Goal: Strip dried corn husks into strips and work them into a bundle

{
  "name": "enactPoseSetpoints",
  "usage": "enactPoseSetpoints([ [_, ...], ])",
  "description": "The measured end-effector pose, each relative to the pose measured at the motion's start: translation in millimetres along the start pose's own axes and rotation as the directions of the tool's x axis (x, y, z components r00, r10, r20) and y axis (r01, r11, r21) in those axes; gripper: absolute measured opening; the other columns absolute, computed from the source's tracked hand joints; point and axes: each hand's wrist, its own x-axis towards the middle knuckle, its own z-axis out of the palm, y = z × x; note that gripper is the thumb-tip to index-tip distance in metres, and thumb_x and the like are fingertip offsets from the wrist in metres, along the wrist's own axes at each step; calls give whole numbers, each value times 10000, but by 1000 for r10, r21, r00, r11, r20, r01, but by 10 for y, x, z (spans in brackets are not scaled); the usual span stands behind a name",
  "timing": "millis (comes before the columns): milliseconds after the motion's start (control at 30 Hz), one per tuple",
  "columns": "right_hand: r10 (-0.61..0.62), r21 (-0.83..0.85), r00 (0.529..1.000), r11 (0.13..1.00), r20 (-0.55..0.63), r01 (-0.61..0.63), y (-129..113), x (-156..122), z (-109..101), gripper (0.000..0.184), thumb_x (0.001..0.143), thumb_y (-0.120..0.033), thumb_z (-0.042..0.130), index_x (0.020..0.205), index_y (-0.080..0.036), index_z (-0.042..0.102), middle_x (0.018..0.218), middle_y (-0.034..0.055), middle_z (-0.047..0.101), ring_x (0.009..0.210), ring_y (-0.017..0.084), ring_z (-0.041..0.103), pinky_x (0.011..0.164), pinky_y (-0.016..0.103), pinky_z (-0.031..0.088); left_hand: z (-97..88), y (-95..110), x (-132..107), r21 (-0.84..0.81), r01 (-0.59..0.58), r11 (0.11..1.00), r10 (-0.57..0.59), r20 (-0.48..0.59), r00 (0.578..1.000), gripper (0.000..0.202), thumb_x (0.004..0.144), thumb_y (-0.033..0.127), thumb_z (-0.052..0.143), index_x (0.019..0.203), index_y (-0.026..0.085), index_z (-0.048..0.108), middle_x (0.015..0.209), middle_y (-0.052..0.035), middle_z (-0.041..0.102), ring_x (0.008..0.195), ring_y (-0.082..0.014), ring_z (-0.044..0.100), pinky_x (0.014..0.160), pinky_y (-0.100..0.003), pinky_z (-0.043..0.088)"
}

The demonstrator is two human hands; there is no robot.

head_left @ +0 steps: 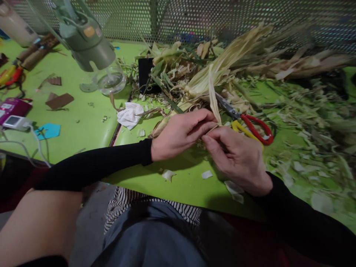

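My left hand (180, 132) and my right hand (236, 159) meet over the green table (180, 185), both closed in a pinch on a pale strip of corn husk (213, 98) that stands up between the fingertips. The strip rises out of a pile of dry husks and leaves (222, 66) behind my hands. Red and yellow scissors (250, 126) lie on the table just right of my fingers, partly under the husks. Both arms wear black sleeves.
A green-topped glass jug (91, 48) stands at the back left, with a crumpled white tissue (130, 114) and a black box (145, 74) nearby. Brown card pieces (59, 101), a blue shape (49, 130) and a white charger (15, 122) lie left. Husk scraps (311, 122) cover the right. A perforated metal screen (194, 18) closes the back.
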Motion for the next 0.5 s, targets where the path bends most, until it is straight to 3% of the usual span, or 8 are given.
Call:
enactPoseSetpoints([
  [133, 26, 50, 1000, 998, -9, -25, 82, 26, -39, 330, 1069, -389, 463, 787, -253, 567, 673, 4, 602, 587, 156, 547, 563, 330, 378, -24, 9, 41, -147, 60, 987, -60, 5, 998, 358, 1032, 514, 523, 927, 187, 625, 857, -20, 665, 773, -133, 593, 730, -268, 490],
  [233, 183, 43, 981, 983, -60, -180, 162, 72, -92, 486, 1083, -544, 385, 731, -247, 542, 648, 2, 582, 583, 149, 530, 579, 334, 375, -54, 25, 61, -251, 106, 962, -105, 17, 994, 364, 1013, 541, 552, 917, 196, 618, 836, -17, 641, 751, -136, 575, 719, -284, 483],
  [333, 361, 174, 930, 923, -72, -344, 212, 118, -103, 501, 1023, -640, 487, 720, -241, 519, 624, -21, 535, 537, 123, 471, 530, 319, 342, -70, 23, 58, -288, 122, 950, -117, 35, 992, 332, 1015, 498, 568, 893, 193, 611, 808, -10, 611, 743, -128, 549, 729, -286, 467],
  [433, 427, 390, 903, 841, -55, -374, 211, 130, -76, 419, 980, -568, 621, 745, -233, 529, 633, -43, 519, 511, 96, 423, 496, 301, 316, -62, 8, 47, -318, 126, 940, -109, 72, 991, 316, 1019, 466, 566, 884, 184, 610, 810, -9, 602, 746, -122, 537, 737, -287, 455],
  [500, 435, 402, 892, 844, -124, -355, 189, 119, -60, 333, 977, -442, 658, 751, -222, 551, 634, -49, 507, 535, 91, 410, 524, 297, 318, -46, 0, 40, -353, 144, 924, -110, 115, 987, 339, 1010, 487, 576, 879, 176, 613, 811, -10, 593, 753, -121, 536, 741, -287, 451],
])
